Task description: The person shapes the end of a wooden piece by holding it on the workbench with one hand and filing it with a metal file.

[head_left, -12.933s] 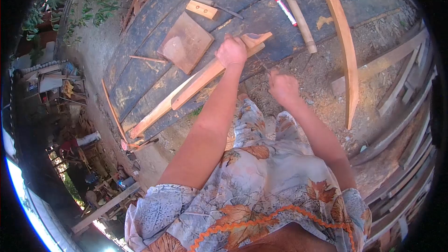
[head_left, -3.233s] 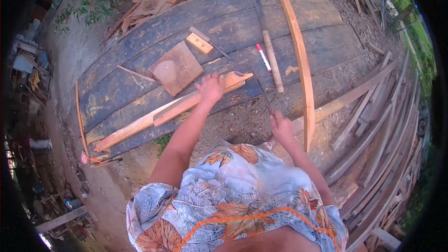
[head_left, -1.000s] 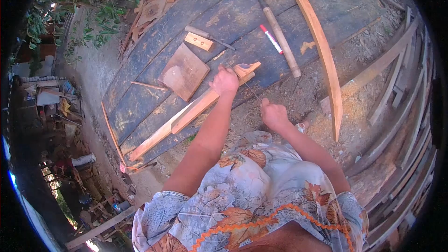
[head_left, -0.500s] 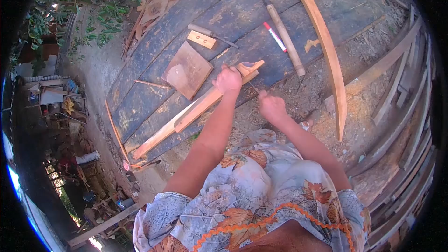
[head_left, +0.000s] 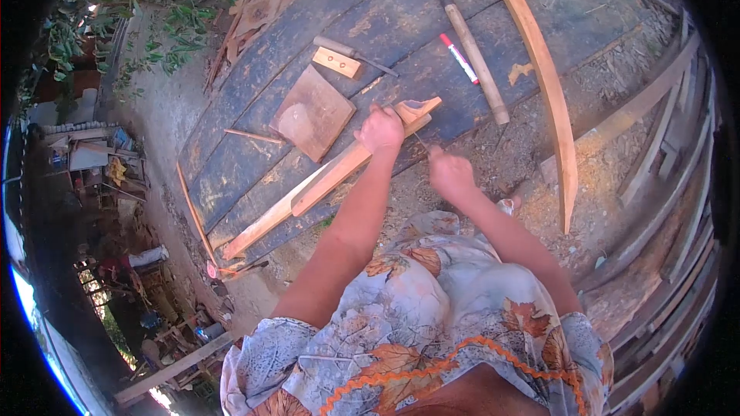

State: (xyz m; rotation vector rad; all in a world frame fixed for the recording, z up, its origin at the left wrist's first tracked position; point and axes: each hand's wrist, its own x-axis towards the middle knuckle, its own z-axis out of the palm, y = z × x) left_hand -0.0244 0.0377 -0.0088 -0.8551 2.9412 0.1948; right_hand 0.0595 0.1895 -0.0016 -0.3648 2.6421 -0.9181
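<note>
My left hand is closed around the wooden piece near its notched end, which lies along a longer light wood strip. My right hand is closed on the handle of a thin-bladed tool, whose blade points up toward the wood just right of my left hand. Its far end is hidden at the wood. Past my left hand lie a square brown board and a small block with two holes.
Dark planks carry a red and white marker, a long wooden-handled tool and a handled tool. A curved beam crosses at the right. Stacked timber stands at far right.
Since 3.2 seconds ago, my left hand has gone from lying spread on the wood to closing around it nearer the notched end. My right hand has moved closer to the wood with the tool.
</note>
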